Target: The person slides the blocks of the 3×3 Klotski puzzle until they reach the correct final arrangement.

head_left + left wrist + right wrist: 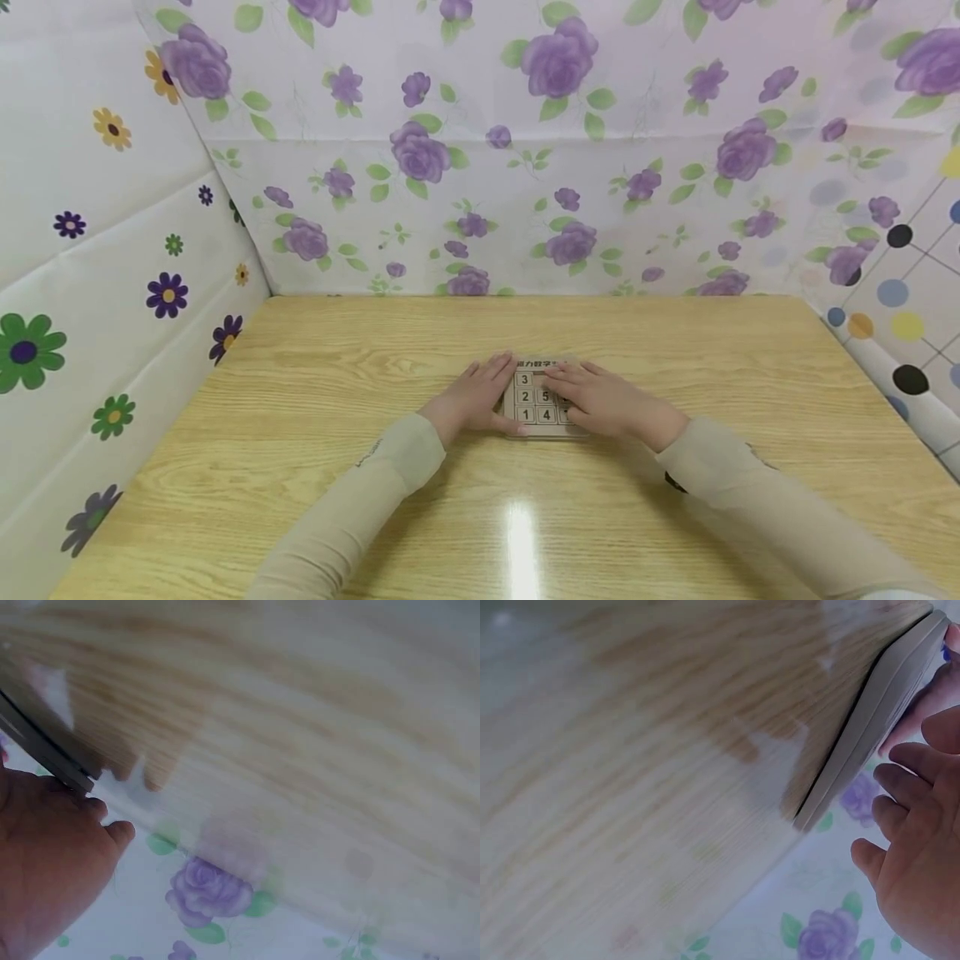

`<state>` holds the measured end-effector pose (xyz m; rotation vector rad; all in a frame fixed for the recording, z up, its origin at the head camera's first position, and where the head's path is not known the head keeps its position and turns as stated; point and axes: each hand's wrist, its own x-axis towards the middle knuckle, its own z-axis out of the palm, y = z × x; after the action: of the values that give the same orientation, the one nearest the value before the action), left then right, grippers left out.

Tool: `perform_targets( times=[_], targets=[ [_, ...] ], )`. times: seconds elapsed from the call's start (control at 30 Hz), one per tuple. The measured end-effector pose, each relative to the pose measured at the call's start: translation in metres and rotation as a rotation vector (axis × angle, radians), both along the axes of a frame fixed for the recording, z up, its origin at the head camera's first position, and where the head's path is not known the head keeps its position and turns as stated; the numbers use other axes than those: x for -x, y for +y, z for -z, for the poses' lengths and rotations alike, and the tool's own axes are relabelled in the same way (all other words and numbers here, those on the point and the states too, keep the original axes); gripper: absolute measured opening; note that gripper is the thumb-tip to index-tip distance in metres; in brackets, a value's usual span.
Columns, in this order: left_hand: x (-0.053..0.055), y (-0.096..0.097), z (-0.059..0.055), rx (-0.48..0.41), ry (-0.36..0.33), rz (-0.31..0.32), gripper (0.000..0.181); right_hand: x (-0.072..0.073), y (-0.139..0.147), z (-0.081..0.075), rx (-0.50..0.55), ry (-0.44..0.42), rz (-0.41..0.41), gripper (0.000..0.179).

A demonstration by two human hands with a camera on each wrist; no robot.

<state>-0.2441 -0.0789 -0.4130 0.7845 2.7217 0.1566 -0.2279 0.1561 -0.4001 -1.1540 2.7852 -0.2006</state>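
Observation:
A flat sliding number puzzle [546,430] lies on the wooden table, its pale square tiles printed with black digits. Tiles 3, 2, 5, 1 and 4 are readable; the right column is mostly covered. My left hand [478,398] rests along the puzzle's left side, fingers extended to the upper left corner and thumb on the lower left frame. Over the right part lies my right hand [606,402], its fairly straight fingers touching the tiles near the top row. The puzzle's side edge [870,724] shows in the right wrist view, beside the right hand's fingers.
The wooden table [337,358] extends around the puzzle, with a bright light reflection in front. A floral cloth [465,192] hangs behind the table. Patterned sheets stand at the left [112,292] and right sides.

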Motion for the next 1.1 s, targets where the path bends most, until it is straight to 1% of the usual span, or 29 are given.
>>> perform_targets(
  times=[0.23,0.43,0.6,0.77,0.9,1.1],
  targets=[
    [-0.002,-0.001,-0.001,-0.005,-0.002,0.0,0.112,0.003,-0.021,0.001,-0.033,-0.029,-0.039,0.053],
    [-0.002,0.0,-0.002,0.016,0.011,0.018,0.112,0.005,-0.028,0.005,-0.038,-0.037,-0.061,0.053],
    [-0.002,0.0,-0.004,0.026,0.02,0.022,0.112,0.007,-0.025,0.007,-0.033,-0.025,-0.059,0.053],
    [0.0,0.002,-0.004,0.017,0.002,0.013,0.113,0.008,-0.017,0.007,-0.023,-0.032,-0.037,0.053],
    [0.0,0.002,-0.002,0.017,-0.009,0.002,0.114,0.007,-0.01,0.007,-0.021,-0.032,-0.019,0.053],
    [-0.001,0.001,-0.002,0.023,-0.003,0.002,0.113,0.003,-0.003,0.006,-0.029,-0.038,-0.007,0.053]
  ],
)
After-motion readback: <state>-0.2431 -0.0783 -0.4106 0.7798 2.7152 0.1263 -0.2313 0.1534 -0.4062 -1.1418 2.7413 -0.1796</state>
